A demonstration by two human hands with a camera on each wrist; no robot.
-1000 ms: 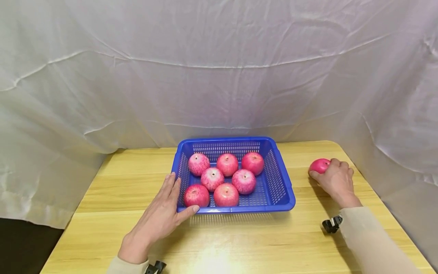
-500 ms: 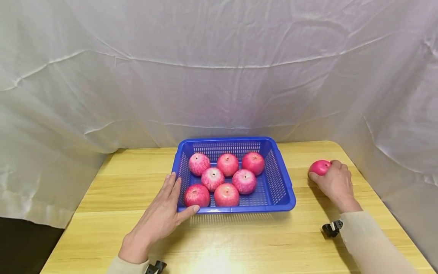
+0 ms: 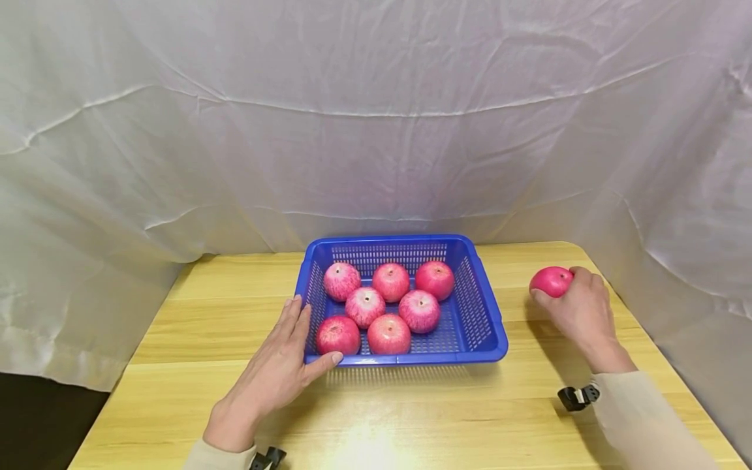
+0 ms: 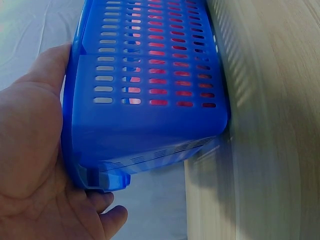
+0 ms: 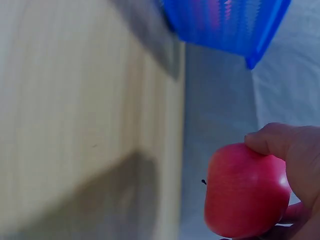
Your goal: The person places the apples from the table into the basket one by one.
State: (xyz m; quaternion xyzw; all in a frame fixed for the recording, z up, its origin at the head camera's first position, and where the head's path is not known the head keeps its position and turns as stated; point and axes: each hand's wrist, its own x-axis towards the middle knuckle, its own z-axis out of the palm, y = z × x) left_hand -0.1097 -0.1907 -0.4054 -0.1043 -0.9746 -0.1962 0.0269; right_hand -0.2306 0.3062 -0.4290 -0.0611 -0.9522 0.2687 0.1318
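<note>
A blue plastic basket [image 3: 490, 339] with slotted sides stands mid-table and holds several red apples [image 3: 390, 334]. My left hand [image 3: 276, 369] rests on the basket's near-left corner, fingers fairly straight along the left rim and thumb on the front rim. In the left wrist view the palm lies against the rim, and red shows through the slots. Off to the basket's right, my right hand [image 3: 584, 313] grips another red apple [image 3: 550, 281] between thumb and fingers. The right wrist view shows this apple [image 5: 245, 190] raised off the table, its stem in sight and the fingers partly hidden behind it.
The wooden table [image 3: 200, 326] has its right edge close to the right hand. Pale grey fabric [image 3: 376, 130] hangs behind the table and along both sides. A black wrist camera [image 3: 578, 397] sits at the right sleeve's cuff.
My right hand has lifted its apple slightly from the table, and its wrist has shifted a little right. The left hand, basket and apples inside stay put.
</note>
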